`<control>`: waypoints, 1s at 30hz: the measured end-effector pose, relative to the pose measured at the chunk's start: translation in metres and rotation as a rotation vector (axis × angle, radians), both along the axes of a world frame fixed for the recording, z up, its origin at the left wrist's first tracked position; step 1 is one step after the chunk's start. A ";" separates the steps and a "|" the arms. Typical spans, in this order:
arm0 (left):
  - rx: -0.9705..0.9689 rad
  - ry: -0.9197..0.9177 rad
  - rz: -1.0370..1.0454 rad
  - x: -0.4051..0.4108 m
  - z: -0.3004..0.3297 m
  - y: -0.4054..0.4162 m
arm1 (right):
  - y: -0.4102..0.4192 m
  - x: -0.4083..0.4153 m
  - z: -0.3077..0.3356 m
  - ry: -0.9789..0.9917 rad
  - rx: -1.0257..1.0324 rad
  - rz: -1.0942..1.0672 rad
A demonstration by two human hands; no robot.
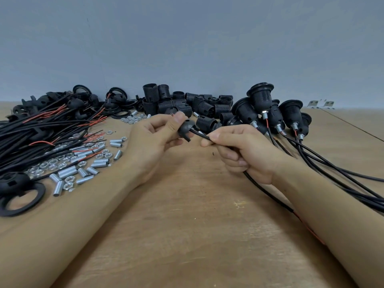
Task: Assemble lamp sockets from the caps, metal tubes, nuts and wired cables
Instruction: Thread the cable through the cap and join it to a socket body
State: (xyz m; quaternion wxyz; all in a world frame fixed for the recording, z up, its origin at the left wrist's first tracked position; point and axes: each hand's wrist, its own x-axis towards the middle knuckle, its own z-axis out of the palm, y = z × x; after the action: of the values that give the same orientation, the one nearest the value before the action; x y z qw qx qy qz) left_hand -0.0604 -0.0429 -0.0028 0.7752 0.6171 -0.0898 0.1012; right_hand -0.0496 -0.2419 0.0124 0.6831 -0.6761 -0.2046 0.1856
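Black dome cap (185, 129) pinched in left hand (154, 138) at frame centre; right hand (242, 151) clamped on wired cable (268, 193) entering cap at 3 o'clock. Tubes (66, 172) and nuts (53, 164) at 9 o'clock, finished sockets (260, 100) at 1 o'clock. No readable markings

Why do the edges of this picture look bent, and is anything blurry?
Head view: the wide-angle lens bows the table's far edge and stretches both forearms; light is soft and even, with faint shadows and no glare; the cap in the left hand looks slightly smeared, and the black ring at the lower left is blurred.
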 end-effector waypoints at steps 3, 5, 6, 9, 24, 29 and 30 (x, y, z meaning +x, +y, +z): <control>0.012 0.065 -0.166 -0.004 -0.003 -0.005 | 0.004 -0.003 -0.006 0.009 0.041 -0.007; 0.070 0.041 -0.161 -0.005 -0.002 -0.007 | 0.007 -0.001 -0.007 0.017 0.039 -0.083; 0.094 0.017 -0.149 -0.006 -0.002 -0.007 | 0.007 0.001 -0.007 0.034 0.027 -0.126; 0.295 -0.077 -0.072 -0.009 -0.004 -0.008 | 0.007 0.002 -0.008 0.075 0.018 -0.136; -0.070 0.156 0.240 0.009 0.000 0.011 | 0.004 0.003 -0.003 0.195 0.011 -0.007; -0.199 0.182 0.247 0.013 0.001 0.015 | -0.004 0.005 0.005 0.141 0.413 -0.063; -0.173 0.168 0.231 0.011 0.001 0.013 | -0.003 0.005 0.005 0.091 0.415 -0.098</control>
State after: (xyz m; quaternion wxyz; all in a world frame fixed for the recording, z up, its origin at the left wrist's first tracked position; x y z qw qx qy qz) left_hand -0.0490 -0.0295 -0.0015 0.8134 0.5606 0.0557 0.1452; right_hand -0.0443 -0.2453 0.0170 0.8244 -0.5209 -0.1743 0.1363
